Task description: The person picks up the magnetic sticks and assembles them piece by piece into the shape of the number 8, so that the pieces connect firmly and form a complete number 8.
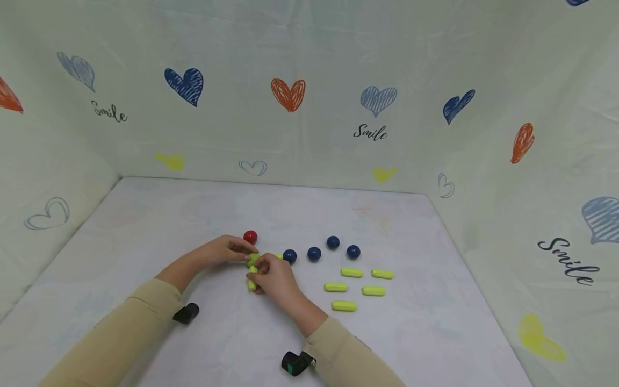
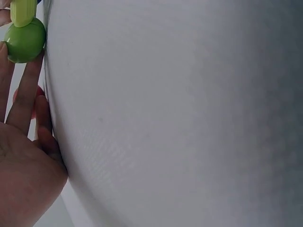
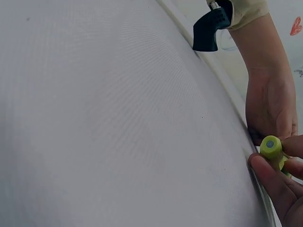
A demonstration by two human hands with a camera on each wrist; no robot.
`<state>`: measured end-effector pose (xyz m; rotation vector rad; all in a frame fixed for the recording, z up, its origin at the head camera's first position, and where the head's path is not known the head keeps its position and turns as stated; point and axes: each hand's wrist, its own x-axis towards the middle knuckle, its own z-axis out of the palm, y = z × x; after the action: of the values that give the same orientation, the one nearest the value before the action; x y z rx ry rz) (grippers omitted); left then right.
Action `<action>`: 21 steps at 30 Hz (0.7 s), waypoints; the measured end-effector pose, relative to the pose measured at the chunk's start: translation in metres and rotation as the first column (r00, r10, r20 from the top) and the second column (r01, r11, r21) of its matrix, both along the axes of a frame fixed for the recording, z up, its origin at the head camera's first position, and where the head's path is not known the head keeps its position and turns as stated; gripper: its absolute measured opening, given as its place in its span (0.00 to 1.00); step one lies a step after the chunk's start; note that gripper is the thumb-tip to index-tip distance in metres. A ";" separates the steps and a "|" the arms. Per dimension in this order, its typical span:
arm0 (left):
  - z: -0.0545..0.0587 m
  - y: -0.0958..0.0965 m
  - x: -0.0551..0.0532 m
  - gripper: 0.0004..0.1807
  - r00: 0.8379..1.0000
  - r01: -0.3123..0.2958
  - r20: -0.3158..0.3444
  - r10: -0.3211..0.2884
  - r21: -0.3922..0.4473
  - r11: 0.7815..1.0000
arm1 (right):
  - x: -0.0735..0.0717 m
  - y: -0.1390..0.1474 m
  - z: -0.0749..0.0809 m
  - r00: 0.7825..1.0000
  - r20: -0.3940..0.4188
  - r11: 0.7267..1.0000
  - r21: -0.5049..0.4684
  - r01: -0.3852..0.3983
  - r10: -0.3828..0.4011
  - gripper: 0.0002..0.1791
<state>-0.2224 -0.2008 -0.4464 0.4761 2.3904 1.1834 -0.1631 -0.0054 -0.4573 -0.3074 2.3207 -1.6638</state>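
A green ball (image 2: 26, 41) lies between the fingertips of my left hand (image 1: 225, 250), which grips it low over the table; in the left wrist view the fingers reach up to both sides of it. My right hand (image 1: 276, 277) pinches a yellow-green rod (image 1: 252, 279) between thumb and fingers. One end of that rod meets the ball. The right wrist view shows the rod (image 3: 271, 146) end-on, with a small grey disc in its face. Behind the right hand, another yellow-green rod (image 1: 279, 256) shows partly, next to a dark blue ball (image 1: 289, 256).
A red ball (image 1: 250, 237) sits just beyond the left hand. Right of the hands are three more dark blue balls (image 1: 314, 254) and several loose yellow-green rods (image 1: 344, 306). Heart-printed cloth walls (image 1: 329, 156) enclose the white table (image 1: 416, 344) at the back and sides.
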 end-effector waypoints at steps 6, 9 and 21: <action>0.000 0.001 0.000 0.15 1.000 -0.005 0.012 0.005 0.005 1.000 | -0.001 0.001 0.000 1.000 0.005 1.000 -0.001 -0.011 0.011 0.12; 0.001 0.002 0.000 0.15 1.000 -0.003 0.013 0.003 -0.001 1.000 | -0.001 0.005 0.000 1.000 -0.001 0.999 0.024 -0.021 0.021 0.12; 0.002 0.003 0.000 0.16 1.000 0.004 0.011 -0.004 -0.007 1.000 | -0.005 0.023 0.014 0.987 -0.158 0.976 0.216 0.002 0.033 0.13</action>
<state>-0.2227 -0.1980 -0.4445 0.4707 2.3825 1.1720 -0.1684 0.0177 -0.4435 -0.4269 2.5820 -1.4095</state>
